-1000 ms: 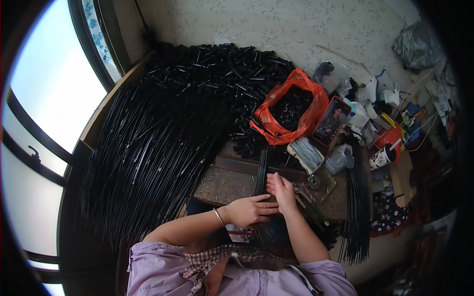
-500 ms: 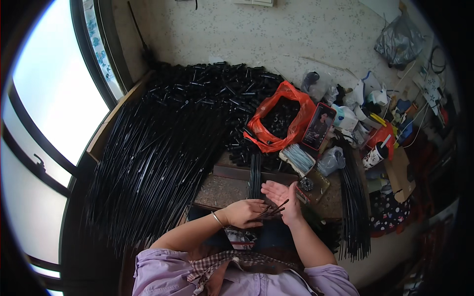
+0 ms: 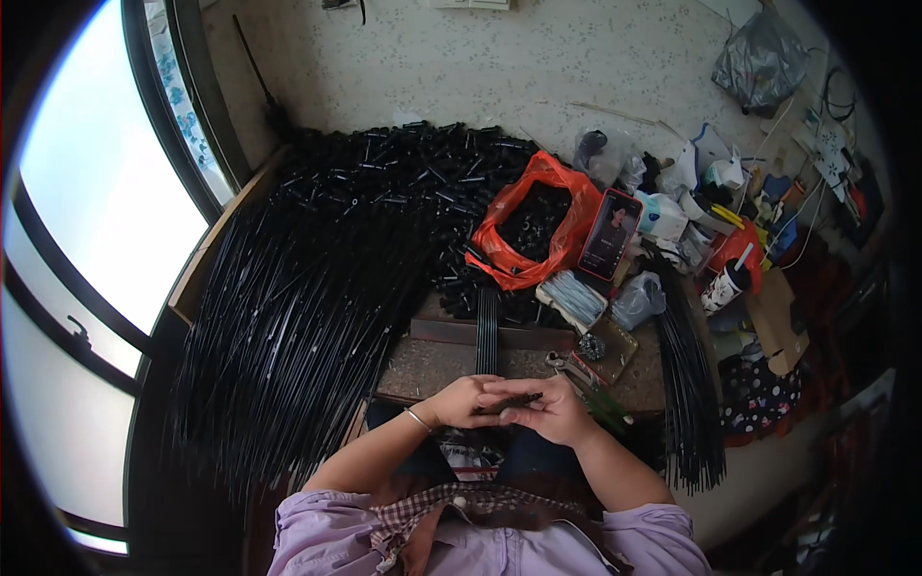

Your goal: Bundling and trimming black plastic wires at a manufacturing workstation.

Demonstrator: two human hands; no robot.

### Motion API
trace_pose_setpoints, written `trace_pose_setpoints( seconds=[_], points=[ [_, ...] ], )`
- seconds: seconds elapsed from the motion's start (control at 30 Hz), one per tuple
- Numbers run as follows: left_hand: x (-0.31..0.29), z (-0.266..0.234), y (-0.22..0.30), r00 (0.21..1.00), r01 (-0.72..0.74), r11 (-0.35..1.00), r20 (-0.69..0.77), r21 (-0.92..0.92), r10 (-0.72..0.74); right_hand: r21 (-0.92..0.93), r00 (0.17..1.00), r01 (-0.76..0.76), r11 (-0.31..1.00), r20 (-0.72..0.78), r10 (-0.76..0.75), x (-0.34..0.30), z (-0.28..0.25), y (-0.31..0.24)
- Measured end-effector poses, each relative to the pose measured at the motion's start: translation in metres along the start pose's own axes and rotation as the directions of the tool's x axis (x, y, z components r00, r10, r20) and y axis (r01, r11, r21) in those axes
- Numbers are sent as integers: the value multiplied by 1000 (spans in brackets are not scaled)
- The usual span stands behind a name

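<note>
While both hands meet at the near edge of the bench (image 3: 432,370), the step in hand looks like assembly of one small dark rod piece (image 3: 519,398), held crosswise between them. Left hand (image 3: 461,403) is curled, fingers closed toward the piece's left end; right hand (image 3: 549,411) is clenched around its right end, thumb on top. Whether the left hand actually grips it or only steadies it cannot be told at this size.

Pose: both forearms come up from the lower edge, elbows out, wrists turned inward so the knuckles nearly touch. A thin bracelet (image 3: 417,420) sits on the left wrist.

The piece is just above the person's lap, just beside the bench's near edge, not resting on it.

Supply: a short bundle of black rods (image 3: 488,331) lies on the bench right in front of the hands; a big heap of long black rods (image 3: 288,317) fills the left side; black short tubes (image 3: 413,173) are piled at the far edge; an orange bag (image 3: 519,259) with more dark parts is at far centre.

Judgement: the next move calls for fine fingertip alignment along the piece's axis, with little force and a steady left-hand counterhold.
</note>
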State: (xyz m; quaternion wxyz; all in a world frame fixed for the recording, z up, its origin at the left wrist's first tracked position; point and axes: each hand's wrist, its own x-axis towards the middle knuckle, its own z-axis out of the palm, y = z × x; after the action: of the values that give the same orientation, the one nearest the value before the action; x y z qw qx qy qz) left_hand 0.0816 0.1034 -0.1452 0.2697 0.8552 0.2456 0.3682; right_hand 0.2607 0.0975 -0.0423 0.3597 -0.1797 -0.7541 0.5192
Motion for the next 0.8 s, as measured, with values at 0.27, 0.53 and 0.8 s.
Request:
trace_pose_setpoints(
  seconds=[0.27, 0.53, 0.8],
  points=[
    [9, -18, 15, 988, 154, 979, 16, -137, -153, 16, 972, -65, 998, 228, 59, 33, -23, -21],
    [60, -76, 90, 1000, 3, 899, 11, -437, 2, 323, 995, -99, 941, 47, 88, 66, -56, -4],
    [58, -68, 94, 998, 51, 886, -13, -460, -64, -854, 913, -386, 347, -408, 11, 41, -138, 134]
  ],
)
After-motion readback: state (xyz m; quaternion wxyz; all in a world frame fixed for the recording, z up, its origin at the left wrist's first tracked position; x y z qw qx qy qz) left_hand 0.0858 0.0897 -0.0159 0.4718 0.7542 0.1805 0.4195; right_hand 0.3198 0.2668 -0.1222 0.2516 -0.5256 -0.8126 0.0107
